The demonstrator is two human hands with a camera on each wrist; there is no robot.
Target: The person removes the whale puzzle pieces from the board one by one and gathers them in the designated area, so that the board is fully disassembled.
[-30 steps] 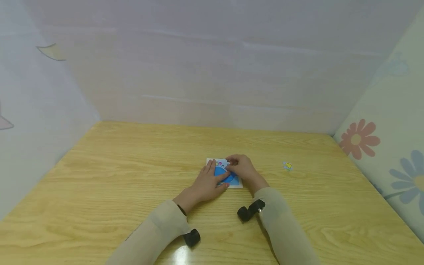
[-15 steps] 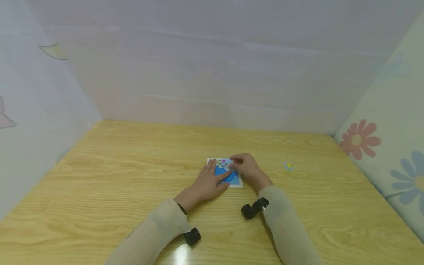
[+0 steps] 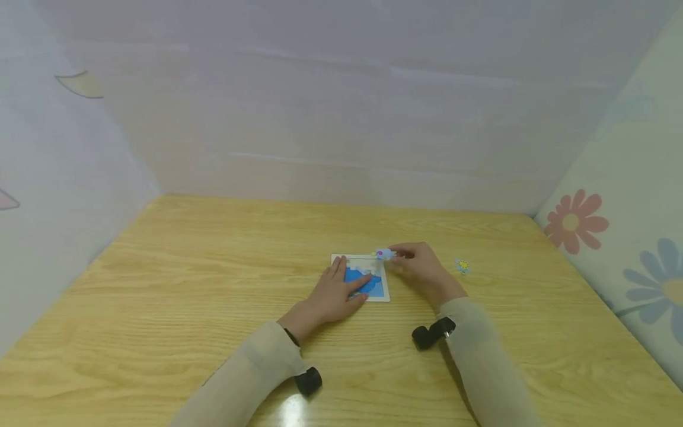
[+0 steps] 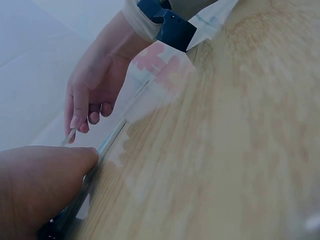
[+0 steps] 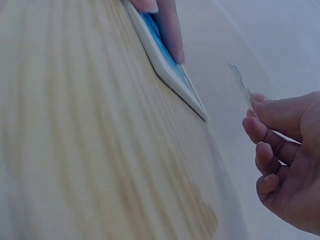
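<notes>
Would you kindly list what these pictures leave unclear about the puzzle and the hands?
- Puzzle board: the left hand covers part of its picture in the head view.
- Puzzle piece, pinched by the right hand: print too small in the head view, edge-on in the right wrist view.
- Loose piece: too small to read.

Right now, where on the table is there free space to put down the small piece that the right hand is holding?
The table is bare to the left of the puzzle board and behind it toward the back wall. Right of the right hand lies only a small flower piece. It is crowded at the board, where the left hand rests.
</notes>
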